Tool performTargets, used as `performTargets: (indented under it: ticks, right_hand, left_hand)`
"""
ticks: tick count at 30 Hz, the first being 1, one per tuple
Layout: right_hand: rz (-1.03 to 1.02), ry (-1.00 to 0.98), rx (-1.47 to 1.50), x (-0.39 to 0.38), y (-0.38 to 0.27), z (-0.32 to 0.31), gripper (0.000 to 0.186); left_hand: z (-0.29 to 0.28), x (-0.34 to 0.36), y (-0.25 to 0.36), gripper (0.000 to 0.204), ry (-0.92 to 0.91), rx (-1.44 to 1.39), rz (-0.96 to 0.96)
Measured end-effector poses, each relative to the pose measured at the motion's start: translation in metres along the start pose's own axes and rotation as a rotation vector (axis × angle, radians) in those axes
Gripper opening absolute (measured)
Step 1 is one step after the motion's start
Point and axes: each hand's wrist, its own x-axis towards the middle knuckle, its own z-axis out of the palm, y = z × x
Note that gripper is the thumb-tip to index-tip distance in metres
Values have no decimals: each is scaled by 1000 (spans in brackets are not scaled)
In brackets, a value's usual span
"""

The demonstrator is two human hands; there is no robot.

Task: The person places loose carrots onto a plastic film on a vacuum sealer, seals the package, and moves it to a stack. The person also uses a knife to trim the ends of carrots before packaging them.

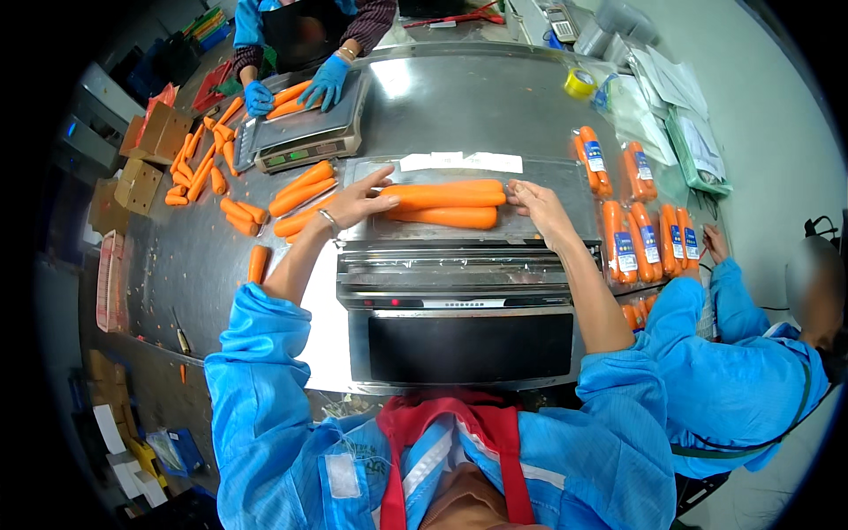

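Three long orange carrots point(446, 203) lie side by side on the flat top of a film wrapping machine point(459, 291). My left hand point(358, 203) rests on their left ends, fingers spread over them. At their right ends my right hand point(534, 203) presses in with bent fingers. A clear film sheet lies under the carrots on the plate. Both my forearms are bare below rolled blue sleeves.
Loose carrots point(300, 199) lie left of the machine on the steel table point(442, 97). Wrapped carrot packs point(640, 234) sit at the right. A person in blue gloves point(327, 79) handles carrots at a scale point(305, 132) across the table. Another person in blue point(742, 371) stands at my right. Yellow tape roll point(579, 84).
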Motion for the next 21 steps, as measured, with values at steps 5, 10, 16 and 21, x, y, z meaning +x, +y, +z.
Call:
performTargets:
  ticks: [5,10,16,21]
  right_hand:
    - [60,32,23,-6,3,-7,46]
    - [-256,-37,-571,-39,-1,-63,33]
    - [-832,-504,-1468,-76,-25,-83,53]
    - [-1067,-546,-1378,-54,-2,-68,36]
  left_hand:
    - [20,-5,-7,88,85,-161,22]
    - [8,-40,-24,60,212,73,216]
    - [-12,-96,-30,32,-37,1004,685]
    - [1,-73,-30,29,-196,968,695]
